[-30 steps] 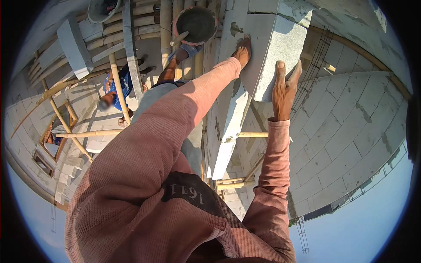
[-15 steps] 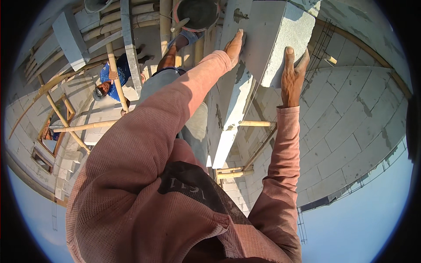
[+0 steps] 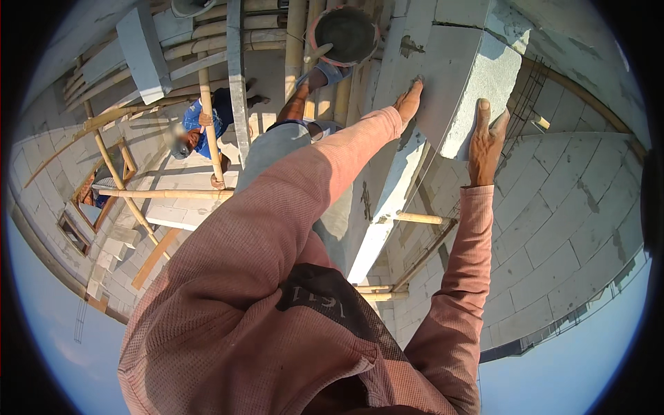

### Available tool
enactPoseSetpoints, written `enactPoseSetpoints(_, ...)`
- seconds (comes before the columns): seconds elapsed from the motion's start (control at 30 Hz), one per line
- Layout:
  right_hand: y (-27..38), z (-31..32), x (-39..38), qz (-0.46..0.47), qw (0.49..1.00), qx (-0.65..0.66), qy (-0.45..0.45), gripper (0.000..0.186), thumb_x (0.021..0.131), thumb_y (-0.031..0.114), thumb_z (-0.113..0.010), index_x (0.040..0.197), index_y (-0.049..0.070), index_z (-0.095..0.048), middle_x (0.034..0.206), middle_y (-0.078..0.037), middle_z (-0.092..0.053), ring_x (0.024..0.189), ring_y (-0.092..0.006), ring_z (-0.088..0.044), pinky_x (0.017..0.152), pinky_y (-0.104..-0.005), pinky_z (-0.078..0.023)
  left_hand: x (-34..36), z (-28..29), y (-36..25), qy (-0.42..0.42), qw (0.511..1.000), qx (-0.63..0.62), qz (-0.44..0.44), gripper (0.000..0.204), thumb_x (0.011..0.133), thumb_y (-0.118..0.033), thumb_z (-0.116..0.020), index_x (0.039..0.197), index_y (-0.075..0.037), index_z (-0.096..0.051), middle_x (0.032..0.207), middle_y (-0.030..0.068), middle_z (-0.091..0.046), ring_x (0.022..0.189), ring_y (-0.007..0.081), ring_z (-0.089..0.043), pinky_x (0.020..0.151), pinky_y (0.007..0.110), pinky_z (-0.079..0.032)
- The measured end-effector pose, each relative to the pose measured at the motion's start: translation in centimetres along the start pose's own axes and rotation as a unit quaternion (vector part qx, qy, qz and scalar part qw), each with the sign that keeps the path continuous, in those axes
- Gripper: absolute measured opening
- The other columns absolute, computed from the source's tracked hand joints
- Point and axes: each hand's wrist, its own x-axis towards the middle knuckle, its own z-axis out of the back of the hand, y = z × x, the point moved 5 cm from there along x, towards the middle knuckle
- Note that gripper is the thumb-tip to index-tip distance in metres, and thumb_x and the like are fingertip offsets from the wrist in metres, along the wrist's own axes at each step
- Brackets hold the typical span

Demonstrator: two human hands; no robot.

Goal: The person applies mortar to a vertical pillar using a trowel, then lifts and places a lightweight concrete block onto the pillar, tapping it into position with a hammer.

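A pale grey lightweight concrete block [image 3: 487, 79] sits on top of the block wall [image 3: 379, 187], its rough face lit by the sun. My left hand [image 3: 409, 102] lies flat against the block's left side, fingers stretched out. At the block's near right corner, my right hand [image 3: 487, 149] has its thumb up along the rough face and its fingers round the edge. A thin string runs beside the wall below the block. Grey mortar patches mark the wall's side.
Left of the wall, a mortar bucket [image 3: 344, 34] with a handled tool stands by bamboo poles [image 3: 295, 48]. A co-worker in blue [image 3: 214, 124] is lower down among the scaffold poles. Another block [image 3: 142, 52] lies on the scaffold. A curved-looking block wall [image 3: 560, 221] rises at right.
The view has shifted, so the scene sits farther right and lower in the picture. Both hands keep their places on the block.
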Motion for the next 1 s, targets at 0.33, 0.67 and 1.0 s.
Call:
enactPoseSetpoints(0.33, 3.6, 7.3, -5.4, 0.183, 0.970, -0.024, -0.159, 0.085, 0.099, 0.061, -0.046, 0.140, -0.013, -0.040, 0.142, -0.027, -0.049, 0.132, -0.0422, -0.048, 0.112, -0.0473, -0.039, -4.5, 2.1, -6.3, 0.058, 0.993, 0.096, -0.034, 0.102, 0.094, -0.075, -0.038, 0.160, -0.009, 0.002, 0.167, 0.0176, -0.001, 0.155, 0.0286, -0.002, 0.123, 0.042, -0.008)
enactPoseSetpoints(0.67, -5.5, -4.6, -42.6, -0.300, 0.820, 0.477, -0.104, 0.020, 0.094, 0.019, -0.070, 0.090, 0.000, -0.068, 0.067, -0.007, -0.062, 0.056, -0.0150, -0.056, 0.054, -0.0295, -0.044, -18.0, 24.0, -10.1, -0.159, 0.700, 0.619, 0.319, 0.072, 0.103, -0.053, -0.045, 0.153, -0.002, -0.037, 0.154, 0.0097, -0.042, 0.135, 0.0178, -0.045, 0.114, 0.031, -0.031)
enactPoseSetpoints(1.0, -24.1, -46.0, -64.4, -0.690, 0.551, 0.400, -0.245, 0.035, 0.089, 0.038, -0.064, 0.103, 0.007, -0.070, 0.091, -0.019, -0.073, 0.088, -0.0384, -0.070, 0.080, -0.0463, -0.054, -16.6, 10.7, -9.0, -0.008, 0.496, 0.807, 0.320, 0.060, 0.106, -0.047, -0.045, 0.142, 0.000, -0.051, 0.131, 0.0067, -0.060, 0.114, 0.0135, -0.057, 0.101, 0.027, -0.045)
